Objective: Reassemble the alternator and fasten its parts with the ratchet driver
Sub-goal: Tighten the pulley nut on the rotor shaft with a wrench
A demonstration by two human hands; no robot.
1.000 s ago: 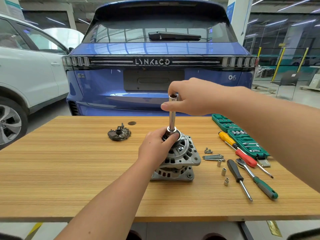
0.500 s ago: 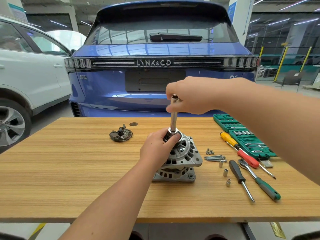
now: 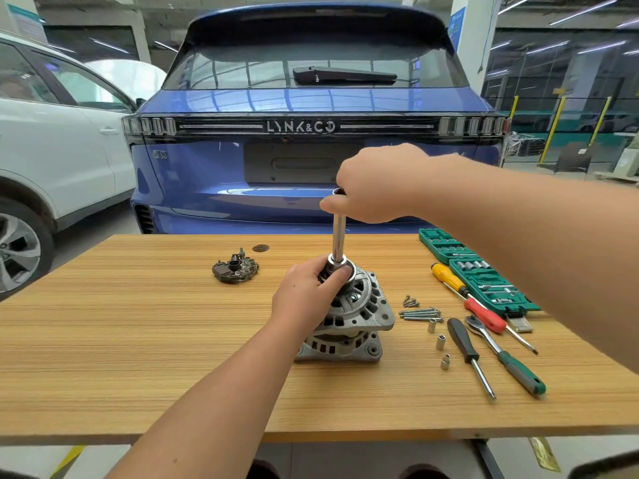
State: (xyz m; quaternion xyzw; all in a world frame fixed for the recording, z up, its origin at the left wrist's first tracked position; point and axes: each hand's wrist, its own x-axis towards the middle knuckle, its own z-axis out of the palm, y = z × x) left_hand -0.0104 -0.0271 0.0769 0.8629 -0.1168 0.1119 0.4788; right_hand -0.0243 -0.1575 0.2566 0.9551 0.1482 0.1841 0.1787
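Observation:
The silver alternator [image 3: 359, 312] stands upright in the middle of the wooden table [image 3: 138, 340]. My left hand [image 3: 307, 295] grips the pulley at its top. A long chrome socket [image 3: 339, 236] stands upright on the pulley's centre. My right hand [image 3: 377, 186] pinches the upper end of that socket from above. The green-handled ratchet driver [image 3: 505, 357] lies on the table to the right, untouched. The dark rectifier plate [image 3: 235, 270] lies apart at the back left of the alternator.
Right of the alternator lie long bolts [image 3: 420, 313], small screws [image 3: 410, 301], three small sockets [image 3: 440, 342], a black screwdriver [image 3: 470, 356], a red and a yellow screwdriver [image 3: 465, 293] and an open green socket case [image 3: 480, 271]. A blue car [image 3: 311, 150] stands behind the table.
My right hand has turned a little on the top of the socket and now covers more of its end. The left hand keeps its grip on the pulley.

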